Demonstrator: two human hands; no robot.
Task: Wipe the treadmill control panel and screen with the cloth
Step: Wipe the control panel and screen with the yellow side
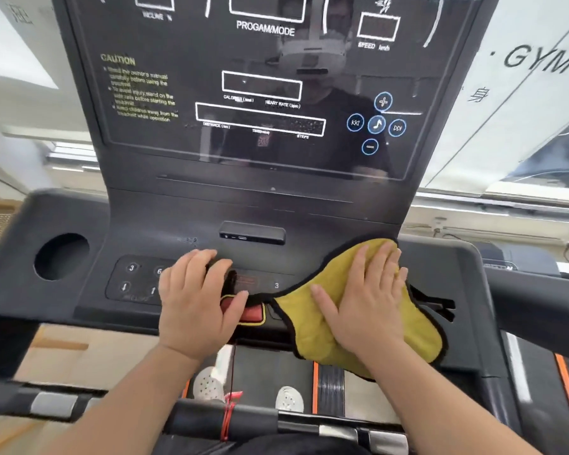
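Observation:
A yellow cloth (312, 300) with a dark hem lies spread on the right half of the dark treadmill control panel (138, 231). My right hand (368, 300) presses flat on the cloth, fingers stretched out. One corner of the cloth runs left under my left hand (197, 300), which rests on the panel's middle and covers part of the red safety key (252, 315) and some buttons. Above stands the glossy black screen (184, 152) with white boxes, a yellow CAUTION text and blue round music buttons (376, 124).
A round cup holder (61, 256) sits at the panel's left. A small dark slot block (252, 233) is at the panel's centre. Below are the handlebar (211, 412), a red cord (229, 412), the belt with orange stripes and white shoes. A glass wall with GYM lettering (539, 62) is at the right.

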